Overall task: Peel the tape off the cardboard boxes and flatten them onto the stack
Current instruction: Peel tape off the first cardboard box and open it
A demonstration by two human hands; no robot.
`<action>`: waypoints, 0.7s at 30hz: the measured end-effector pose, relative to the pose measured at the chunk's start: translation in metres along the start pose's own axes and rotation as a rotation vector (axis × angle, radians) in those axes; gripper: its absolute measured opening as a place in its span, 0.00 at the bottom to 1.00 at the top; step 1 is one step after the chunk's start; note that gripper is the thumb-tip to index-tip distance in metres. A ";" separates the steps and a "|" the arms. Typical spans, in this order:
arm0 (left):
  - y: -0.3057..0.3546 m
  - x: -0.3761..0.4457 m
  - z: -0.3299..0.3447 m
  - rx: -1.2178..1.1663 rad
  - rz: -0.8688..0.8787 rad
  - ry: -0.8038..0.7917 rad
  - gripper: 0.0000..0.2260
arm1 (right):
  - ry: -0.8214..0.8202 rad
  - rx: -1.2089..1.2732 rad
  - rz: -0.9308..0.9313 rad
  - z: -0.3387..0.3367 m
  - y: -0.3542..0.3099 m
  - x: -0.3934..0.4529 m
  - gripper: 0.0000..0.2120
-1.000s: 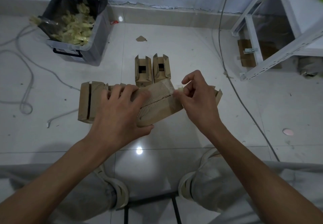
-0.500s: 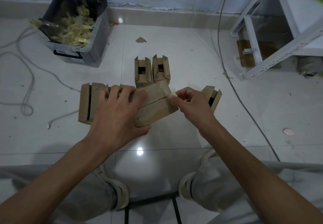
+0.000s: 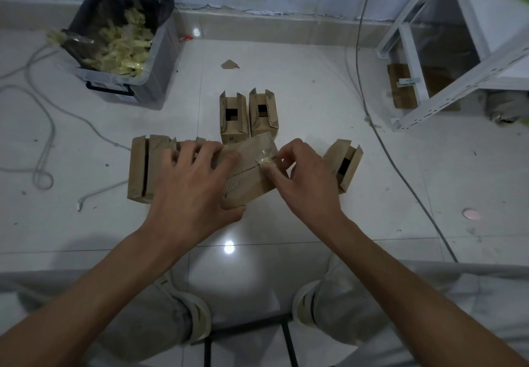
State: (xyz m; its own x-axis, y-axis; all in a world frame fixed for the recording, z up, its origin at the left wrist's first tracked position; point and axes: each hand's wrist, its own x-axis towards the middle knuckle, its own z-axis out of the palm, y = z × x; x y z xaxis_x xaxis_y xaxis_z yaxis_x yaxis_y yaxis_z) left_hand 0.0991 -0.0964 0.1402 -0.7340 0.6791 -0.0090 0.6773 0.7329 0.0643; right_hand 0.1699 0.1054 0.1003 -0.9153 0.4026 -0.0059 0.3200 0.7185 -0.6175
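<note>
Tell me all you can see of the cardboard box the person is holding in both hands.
The held box is small, plain brown cardboard, lying on its side and tilted, just above the tiled floor. A seam with printed dashes runs along its upper face. The left hand grips it from above, fingers spread over it and thumb beneath. The right hand pinches a crumpled strip of clear tape, partly lifted from the seam.

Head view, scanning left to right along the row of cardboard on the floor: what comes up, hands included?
Flattened box stack → left hand gripping the held box → tape → right hand pinching it → open box.
</note>
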 end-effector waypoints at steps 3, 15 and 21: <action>0.001 -0.001 0.001 0.005 0.027 0.013 0.37 | -0.097 -0.156 -0.042 -0.001 -0.001 0.000 0.19; 0.002 -0.002 0.003 -0.071 0.040 -0.070 0.37 | -0.007 -0.194 -0.262 -0.009 0.019 0.016 0.14; 0.011 -0.016 0.006 -0.224 0.055 -0.066 0.30 | 0.020 -0.151 -0.308 -0.007 0.011 0.005 0.11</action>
State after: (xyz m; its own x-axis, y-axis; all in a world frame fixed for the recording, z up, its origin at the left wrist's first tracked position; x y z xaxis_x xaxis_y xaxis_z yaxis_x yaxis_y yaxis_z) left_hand 0.1191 -0.0991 0.1354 -0.6863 0.7244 -0.0642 0.6827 0.6722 0.2863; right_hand 0.1707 0.1191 0.0986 -0.9701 0.1634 0.1795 0.0628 0.8833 -0.4647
